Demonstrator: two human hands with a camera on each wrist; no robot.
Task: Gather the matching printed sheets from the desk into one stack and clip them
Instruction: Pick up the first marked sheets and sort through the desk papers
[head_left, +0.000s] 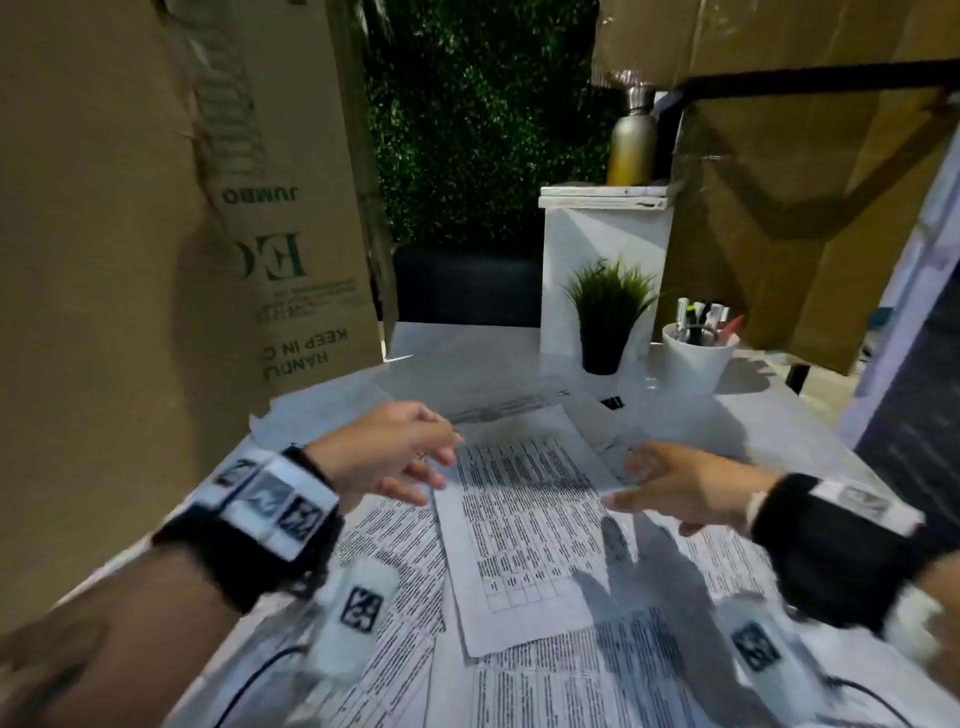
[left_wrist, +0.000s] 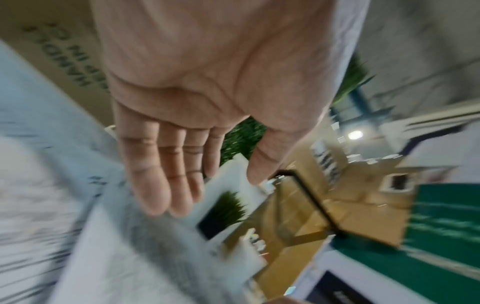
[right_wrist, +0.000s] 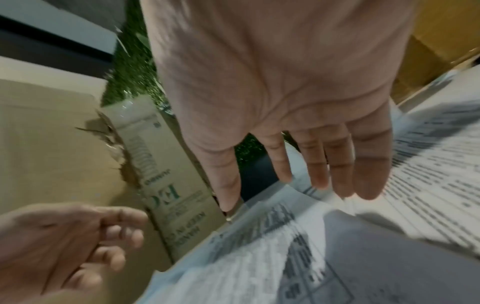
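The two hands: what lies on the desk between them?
In the head view, one printed sheet with a table lies between the left hand and right hand, on top of other sheets; neither holds it.

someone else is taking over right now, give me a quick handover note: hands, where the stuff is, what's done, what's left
Left hand: open, empty, above the left edge of the top printed sheet.
Right hand: open, empty, above that sheet's right edge. No grip on anything yet.
Printed sheets: loose and overlapping, spread over the desk, one table-style sheet on top in the middle, others fanned beneath it towards the near edge.
Binder clip: lying on the desk behind the sheets, in front of the potted plant, untouched.
Done: nothing stacked or clipped.
Left: gather the matching sheets, square them into one stack, fetch the clip and fasten it.
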